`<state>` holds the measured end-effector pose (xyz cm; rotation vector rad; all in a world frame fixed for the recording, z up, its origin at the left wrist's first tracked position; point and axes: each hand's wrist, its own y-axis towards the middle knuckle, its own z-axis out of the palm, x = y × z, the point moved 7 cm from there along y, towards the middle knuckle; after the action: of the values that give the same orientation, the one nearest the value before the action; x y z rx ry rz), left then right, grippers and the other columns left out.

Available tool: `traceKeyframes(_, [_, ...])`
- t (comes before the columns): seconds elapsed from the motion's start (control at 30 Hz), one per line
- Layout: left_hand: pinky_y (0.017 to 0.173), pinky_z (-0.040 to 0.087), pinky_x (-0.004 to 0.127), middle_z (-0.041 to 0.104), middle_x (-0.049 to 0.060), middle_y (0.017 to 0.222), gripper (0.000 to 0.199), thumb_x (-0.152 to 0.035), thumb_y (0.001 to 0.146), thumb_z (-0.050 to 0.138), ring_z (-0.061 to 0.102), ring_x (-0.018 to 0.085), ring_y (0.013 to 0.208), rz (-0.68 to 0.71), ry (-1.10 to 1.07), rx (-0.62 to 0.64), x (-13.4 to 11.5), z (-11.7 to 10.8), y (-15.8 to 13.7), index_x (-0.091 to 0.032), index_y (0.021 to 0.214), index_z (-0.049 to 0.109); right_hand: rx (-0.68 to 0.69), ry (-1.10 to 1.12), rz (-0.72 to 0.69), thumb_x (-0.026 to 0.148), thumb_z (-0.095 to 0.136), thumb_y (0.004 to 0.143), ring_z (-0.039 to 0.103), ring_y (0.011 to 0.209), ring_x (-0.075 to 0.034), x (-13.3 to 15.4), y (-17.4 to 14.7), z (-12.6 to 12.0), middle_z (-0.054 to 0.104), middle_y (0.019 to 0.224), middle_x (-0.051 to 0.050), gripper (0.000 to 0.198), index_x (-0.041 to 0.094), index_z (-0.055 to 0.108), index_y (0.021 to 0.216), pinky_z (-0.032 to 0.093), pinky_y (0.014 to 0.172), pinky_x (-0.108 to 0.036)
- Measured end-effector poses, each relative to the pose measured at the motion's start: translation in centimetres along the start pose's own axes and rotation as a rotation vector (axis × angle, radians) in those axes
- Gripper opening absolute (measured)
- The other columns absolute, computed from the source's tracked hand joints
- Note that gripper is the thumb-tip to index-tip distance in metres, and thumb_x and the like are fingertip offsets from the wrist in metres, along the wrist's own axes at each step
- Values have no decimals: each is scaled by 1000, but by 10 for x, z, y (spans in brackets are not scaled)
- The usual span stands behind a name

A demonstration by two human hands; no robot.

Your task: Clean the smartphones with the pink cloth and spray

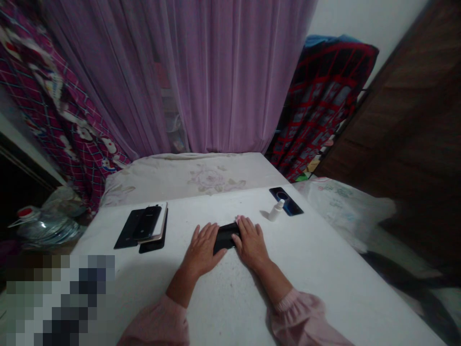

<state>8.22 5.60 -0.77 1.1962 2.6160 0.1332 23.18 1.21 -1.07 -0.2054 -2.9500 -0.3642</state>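
A black phone (226, 236) lies on the white-covered table between my two hands. My left hand (202, 247) grips its left end, fingers along the far side and thumb at the near edge. My right hand (252, 242) bends over the right end, its thumb on the phone. A bit of pink, cloth-like material (238, 218) shows at my right fingertips; most of it is hidden under the hand. To the right stands a small white bottle (275, 212), beside a dark blue phone (292, 206) lying flat.
At the left, several phones and dark flat devices (124, 233) lie partly stacked. The table (223, 307) has a floral cloth (212, 178) at its far end, before purple curtains (230, 72). A large clear bottle (46, 226) stands off the left side; plastic sheeting (345, 206) is at the right.
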Motion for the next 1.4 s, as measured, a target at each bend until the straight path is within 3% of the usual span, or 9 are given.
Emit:
traceKeyframes(0.37, [116,14,54,42,11,149,63,-51,92,45,33,29,139,-5,-3,5,-1,-2,0,-16,144,36,-39,10,-21,40,35,97,28,142,-28,-2,-52,-10,31,153,-14,58,15,27,149,26,111,-54])
traceKeyframes(0.73, [116,15,53,43,11,148,64,-52,93,43,33,28,139,-3,0,6,-1,-2,0,-17,145,33,43,25,16,37,37,96,31,140,-29,1,1,-3,33,152,-15,57,13,32,147,27,109,-54])
traceKeyframes(1.1, [116,17,54,43,11,148,63,-50,91,47,34,29,138,-12,-21,11,-3,-6,1,-18,144,35,-28,-9,-41,40,36,97,28,142,-28,-2,-54,-10,31,153,-13,59,14,27,148,26,110,-52])
traceKeyframes(1.4, [116,17,54,42,12,148,65,-49,91,47,33,29,139,-6,-29,28,-3,-6,0,-15,144,34,-7,-19,0,38,38,96,32,139,-29,4,-13,-9,36,151,-15,55,13,34,146,28,109,-53])
